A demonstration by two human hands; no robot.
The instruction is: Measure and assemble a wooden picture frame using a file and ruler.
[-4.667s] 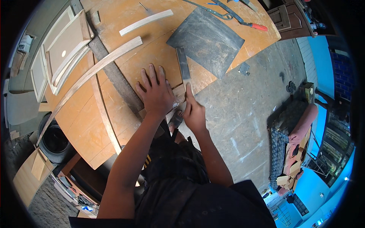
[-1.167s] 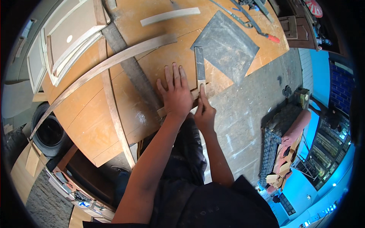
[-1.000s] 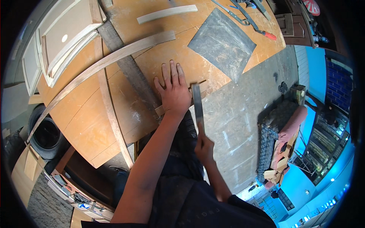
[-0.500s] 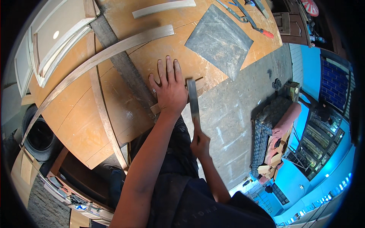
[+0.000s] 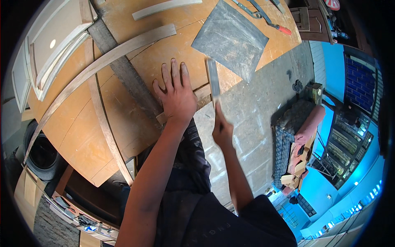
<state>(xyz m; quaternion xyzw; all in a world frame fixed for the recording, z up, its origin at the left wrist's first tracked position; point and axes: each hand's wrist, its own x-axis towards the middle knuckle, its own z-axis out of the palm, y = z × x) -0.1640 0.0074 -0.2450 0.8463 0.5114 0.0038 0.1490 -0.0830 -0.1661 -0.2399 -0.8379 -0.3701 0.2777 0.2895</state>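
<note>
My left hand (image 5: 179, 99) lies flat with fingers spread on the orange-brown tabletop (image 5: 74, 127). Its heel presses down a short wooden strip (image 5: 203, 92) along the table's near edge; part of that strip is hidden beneath it. Just to the right, my right hand (image 5: 223, 133) is closed around the handle of a long, flat grey-bladed hand tool (image 5: 214, 78). The blade points away from me and crosses the strip near its right end. Whether the tool is a saw or a file I cannot tell. Its tip comes close to a dark grey sheet (image 5: 232, 39).
A long curved wooden piece (image 5: 123, 49), a slat (image 5: 103, 115) and a dark board (image 5: 123, 70) lie left of my hand. Farther back are a short curved piece (image 5: 164, 8) and a red-handled tool (image 5: 284, 29). White panels (image 5: 53, 45) stand at left, above a tire (image 5: 43, 152).
My right hand has pushed the tool forward, so its blade reaches farther over the strip. The left hand stays on the strip. The whole view has shifted slightly.
</note>
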